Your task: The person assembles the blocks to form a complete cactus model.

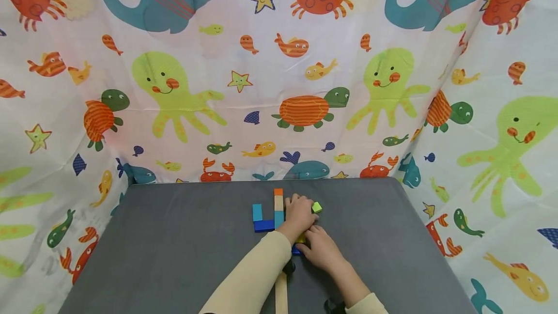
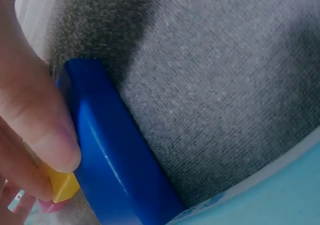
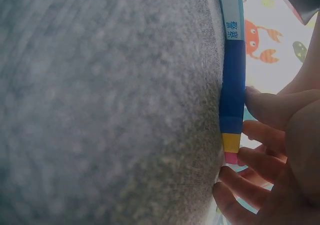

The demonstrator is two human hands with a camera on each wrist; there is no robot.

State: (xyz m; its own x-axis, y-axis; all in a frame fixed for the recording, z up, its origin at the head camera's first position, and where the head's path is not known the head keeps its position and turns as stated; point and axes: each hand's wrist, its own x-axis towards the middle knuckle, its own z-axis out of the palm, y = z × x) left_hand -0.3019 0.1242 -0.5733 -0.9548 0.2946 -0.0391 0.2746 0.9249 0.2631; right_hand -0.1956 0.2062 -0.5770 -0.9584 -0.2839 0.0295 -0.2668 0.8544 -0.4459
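In the head view my left hand (image 1: 298, 214) lies over a row of blocks, its fingers pointing toward the back. My right hand (image 1: 322, 246) is just beside it, nearer the front, touching the row's right side. A yellow block (image 1: 301, 238) and a dark blue block (image 1: 296, 250) show between the hands. The left wrist view has my left thumb against a long dark blue block (image 2: 110, 145), with fingers by a yellow block (image 2: 65, 185). In the right wrist view my right thumb touches the dark blue block (image 3: 233, 80); fingers extend along the yellow and pink (image 3: 231, 158) ones.
Left of the hands, a light blue block (image 1: 257, 212) and a dark blue one (image 1: 264, 226) adjoin a column with an orange top block (image 1: 278, 191). Beyond the right hand lies a lime block (image 1: 317, 207). A pale wooden strip (image 1: 281, 297) runs toward the grey table's (image 1: 183, 246) front.
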